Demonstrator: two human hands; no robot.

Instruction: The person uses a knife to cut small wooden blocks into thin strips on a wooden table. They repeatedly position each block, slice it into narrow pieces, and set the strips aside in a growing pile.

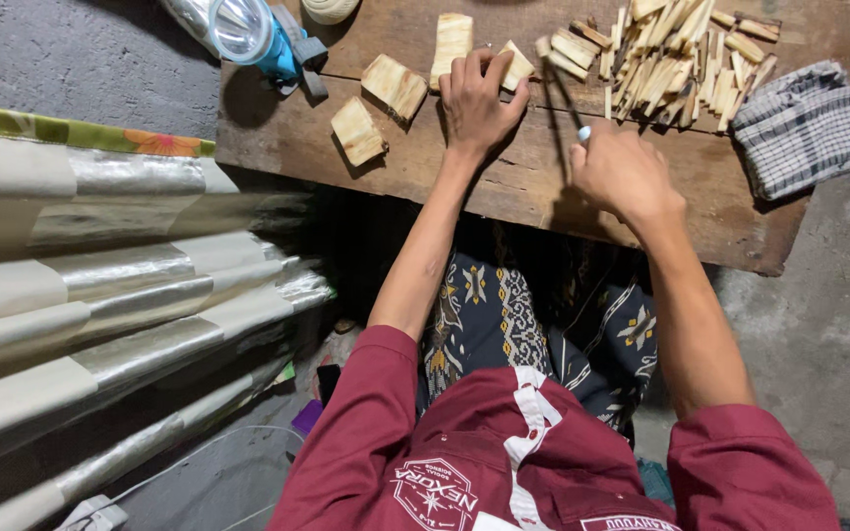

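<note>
My left hand (477, 101) rests on a wooden board (533, 182) and pinches a pale wood piece (516, 65) at its far edge. My right hand (622, 172) is closed around the handle of a knife (563, 98), whose dark blade points away toward that piece. Three cut wood blocks lie to the left: one (453, 41) standing long, one (395, 87) beside it, one (358, 130) nearest me. A heap of thin split sticks (676, 54) lies at the board's far right.
A folded checked cloth (804, 126) sits on the board's right end. A clear and blue lamp (248, 34) lies at the far left corner. Striped silvery fabric (110, 295) fills the left side. Grey concrete floor (828, 334) surrounds the board.
</note>
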